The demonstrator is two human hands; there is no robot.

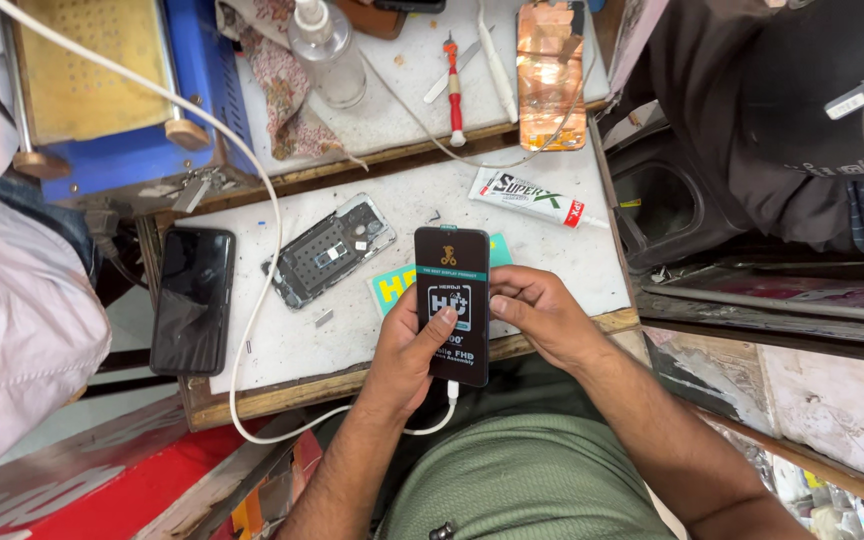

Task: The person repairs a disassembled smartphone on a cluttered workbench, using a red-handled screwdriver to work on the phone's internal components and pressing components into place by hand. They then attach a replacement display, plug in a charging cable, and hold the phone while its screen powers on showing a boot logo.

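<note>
Both my hands hold a black smartphone [452,290] upright over the near edge of the white work board [552,250]; its screen carries a printed protective film. My left hand [407,350] grips its lower left side, thumb on the screen. My right hand [542,315] grips the right side, thumb pressing the glass. A white cable [252,190] is plugged into the phone's bottom end and loops away to the left. A teal and yellow card [392,285] lies under the phone.
An opened phone frame [332,250] lies on the board, a dark phone [192,298] at its left edge, a white glue tube [527,197] to the right. Farther back: a red screwdriver [454,85], a clear bottle [327,50], a copper-backed panel [550,70], a blue machine [102,90].
</note>
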